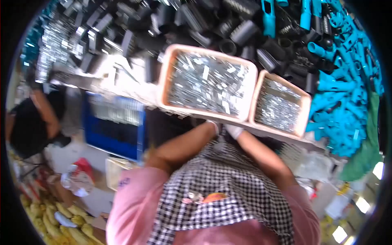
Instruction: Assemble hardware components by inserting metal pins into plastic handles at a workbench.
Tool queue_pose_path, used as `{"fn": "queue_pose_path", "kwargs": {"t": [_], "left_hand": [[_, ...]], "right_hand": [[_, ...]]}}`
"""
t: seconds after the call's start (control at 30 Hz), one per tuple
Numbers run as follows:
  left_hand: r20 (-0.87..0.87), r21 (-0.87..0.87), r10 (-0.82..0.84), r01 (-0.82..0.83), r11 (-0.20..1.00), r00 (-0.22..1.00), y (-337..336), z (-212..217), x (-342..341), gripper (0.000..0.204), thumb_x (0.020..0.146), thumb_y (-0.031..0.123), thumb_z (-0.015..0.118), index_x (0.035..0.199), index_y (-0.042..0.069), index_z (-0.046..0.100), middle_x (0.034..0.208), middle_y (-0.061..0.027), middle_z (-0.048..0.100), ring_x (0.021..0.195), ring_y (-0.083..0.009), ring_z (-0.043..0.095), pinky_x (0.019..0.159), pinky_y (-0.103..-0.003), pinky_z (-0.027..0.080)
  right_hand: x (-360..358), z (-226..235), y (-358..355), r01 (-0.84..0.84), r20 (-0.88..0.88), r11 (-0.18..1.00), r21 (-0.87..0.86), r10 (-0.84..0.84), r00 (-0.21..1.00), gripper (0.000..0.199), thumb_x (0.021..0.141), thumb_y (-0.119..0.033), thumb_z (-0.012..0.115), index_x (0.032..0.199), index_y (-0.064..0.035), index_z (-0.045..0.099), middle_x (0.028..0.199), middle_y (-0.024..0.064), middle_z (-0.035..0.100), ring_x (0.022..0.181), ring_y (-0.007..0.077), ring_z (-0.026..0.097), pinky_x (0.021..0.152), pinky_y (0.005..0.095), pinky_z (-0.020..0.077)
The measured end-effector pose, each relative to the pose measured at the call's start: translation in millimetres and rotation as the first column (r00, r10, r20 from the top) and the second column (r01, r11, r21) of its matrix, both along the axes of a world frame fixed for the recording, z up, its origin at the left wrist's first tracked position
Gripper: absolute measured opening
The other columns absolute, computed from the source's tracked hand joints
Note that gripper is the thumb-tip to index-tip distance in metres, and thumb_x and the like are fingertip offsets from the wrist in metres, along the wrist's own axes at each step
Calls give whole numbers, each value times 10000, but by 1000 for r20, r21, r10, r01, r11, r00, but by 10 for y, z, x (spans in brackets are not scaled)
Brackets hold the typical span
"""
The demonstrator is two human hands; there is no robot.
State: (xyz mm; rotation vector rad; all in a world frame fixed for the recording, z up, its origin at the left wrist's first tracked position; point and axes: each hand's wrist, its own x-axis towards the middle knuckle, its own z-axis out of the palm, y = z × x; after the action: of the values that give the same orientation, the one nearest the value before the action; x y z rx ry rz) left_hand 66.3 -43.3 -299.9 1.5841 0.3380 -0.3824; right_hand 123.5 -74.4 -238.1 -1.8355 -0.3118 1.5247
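My left hand (214,127) and my right hand (234,131) are close together at the table's near edge, in front of my checked apron (228,179). Something white, like a glove or cuff, covers each at the wrist. The table edge and trays hide the fingers, so what they hold cannot be made out. Just beyond them sits a large pale pink tray (204,111) full of small shiny metal pieces (204,81). A smaller tray (274,127) with similar metal pieces (277,106) adjoins it on the right.
Black tubular parts (245,32) are heaped across the far side of the table. Turquoise plastic parts (339,110) pile up at right, beside a green cloth (363,155). A blue crate (114,148) stands at left. Another person (36,118) is farther left, above yellow bundles (61,220).
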Motion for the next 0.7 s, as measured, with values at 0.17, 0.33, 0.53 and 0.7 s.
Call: {"fn": "queue_pose_path", "kwargs": {"t": [0.17,0.33,0.53,0.7], "left_hand": [[-72,428,-93,115,897,993,44,205,-268,386,951,341,480,1237,104,587,1342,-130,572,1233,-296,539,1030,-423,427],[-371,470,-104,283,836,923,213,801,-105,401,958,343,418,1174,85,635,1268,-153,620,1185,-339,573,1005,-437,448],[-260,535,-93,224,814,961,90,466,-338,431,955,370,411,1202,108,649,1231,-162,639,1179,-347,577,1004,-440,451],[-350,364,-92,226,903,932,101,628,-262,433,960,363,421,1280,127,591,1344,-170,561,1271,-342,506,1090,-412,377]], "right_hand": [[155,372,167,30,-35,954,297,-20,999,210,813,-90,637,1008,-13,656,899,73,651,875,168,597,823,319,485],[45,589,189,5,-74,934,358,23,997,226,810,-90,636,1023,-16,654,907,78,654,880,172,599,826,322,486],[24,579,185,-137,-74,924,357,174,982,245,807,-90,635,1041,-18,651,915,85,658,886,177,601,829,325,488],[-17,554,5,-232,-44,915,331,261,964,261,804,-91,635,1056,-20,648,922,90,661,891,181,603,832,327,489]]}}
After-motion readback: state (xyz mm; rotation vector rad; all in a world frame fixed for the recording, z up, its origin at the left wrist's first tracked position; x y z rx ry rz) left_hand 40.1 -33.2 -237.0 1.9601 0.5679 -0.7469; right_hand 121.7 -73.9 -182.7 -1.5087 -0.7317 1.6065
